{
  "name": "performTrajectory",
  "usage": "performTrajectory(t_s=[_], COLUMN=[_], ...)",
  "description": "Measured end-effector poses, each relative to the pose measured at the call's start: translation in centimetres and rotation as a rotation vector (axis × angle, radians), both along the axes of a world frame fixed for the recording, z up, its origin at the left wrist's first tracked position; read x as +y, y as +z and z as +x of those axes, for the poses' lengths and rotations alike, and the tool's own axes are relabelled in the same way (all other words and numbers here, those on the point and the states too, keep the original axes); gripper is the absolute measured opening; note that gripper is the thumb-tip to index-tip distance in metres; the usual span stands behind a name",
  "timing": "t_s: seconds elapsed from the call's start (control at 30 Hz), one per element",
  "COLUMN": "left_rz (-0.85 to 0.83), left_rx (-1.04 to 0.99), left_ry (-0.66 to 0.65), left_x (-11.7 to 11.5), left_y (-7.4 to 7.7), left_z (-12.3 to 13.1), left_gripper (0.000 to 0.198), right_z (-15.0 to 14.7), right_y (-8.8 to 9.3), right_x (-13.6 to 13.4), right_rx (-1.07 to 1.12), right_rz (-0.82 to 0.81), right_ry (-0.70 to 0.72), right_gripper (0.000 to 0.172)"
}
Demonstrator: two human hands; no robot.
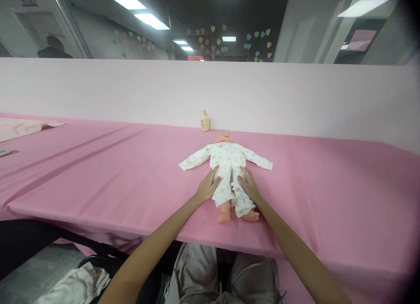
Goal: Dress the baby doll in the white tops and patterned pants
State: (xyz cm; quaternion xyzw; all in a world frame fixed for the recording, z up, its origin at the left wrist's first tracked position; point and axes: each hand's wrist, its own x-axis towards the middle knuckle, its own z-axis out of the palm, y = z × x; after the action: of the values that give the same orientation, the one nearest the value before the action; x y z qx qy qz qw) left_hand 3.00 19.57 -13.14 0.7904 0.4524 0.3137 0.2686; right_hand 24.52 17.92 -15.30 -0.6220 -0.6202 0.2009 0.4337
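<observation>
A baby doll (225, 138) lies on its back on the pink-covered table, head away from me and feet toward me. It wears a white patterned long-sleeved top (227, 154) and matching trousers (224, 192), with both sleeves spread out sideways and the bare feet showing. My left hand (208, 184) rests with fingers stretched along the left side of the doll's hip. On the opposite side, my right hand (249, 184) lies likewise with its fingers extended on the clothing. Neither hand is gripping the cloth as far as I can see.
Behind the doll's head a cream pump bottle (205, 121) stands against the white wall (131, 89). A pale cloth (26, 127) lies at the table's far left. Crumpled white fabric (77, 284) sits on a black chair at lower left. The table's front edge is close to my lap.
</observation>
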Motion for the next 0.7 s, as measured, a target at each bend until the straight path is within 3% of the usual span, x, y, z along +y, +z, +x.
performTrajectory(t_s=[0.17,0.33,0.5,0.7], left_rz=[-0.042,0.046,0.068,0.023], left_rx=[-0.18,-0.062,0.115,0.07], left_ry=[0.128,0.19,0.194,0.254], left_x=[1.0,1.7,2.2,4.1], left_y=[-0.5,-0.9,-1.0,-1.1], left_z=[-0.7,-0.9,-0.9,-1.4], left_gripper=[0.048,0.044,0.04,0.023], right_z=[0.2,0.5,1.1,1.9], right_y=[0.3,0.7,0.8,-0.1], right_x=[-0.8,-1.0,-0.7,0.1], right_rx=[0.124,0.039,-0.012,0.061], right_rz=[0.019,0.025,-0.017,-0.006], right_ry=[-0.148,-0.253,-0.23,-0.224], right_gripper=[0.046,0.039,0.036,0.035])
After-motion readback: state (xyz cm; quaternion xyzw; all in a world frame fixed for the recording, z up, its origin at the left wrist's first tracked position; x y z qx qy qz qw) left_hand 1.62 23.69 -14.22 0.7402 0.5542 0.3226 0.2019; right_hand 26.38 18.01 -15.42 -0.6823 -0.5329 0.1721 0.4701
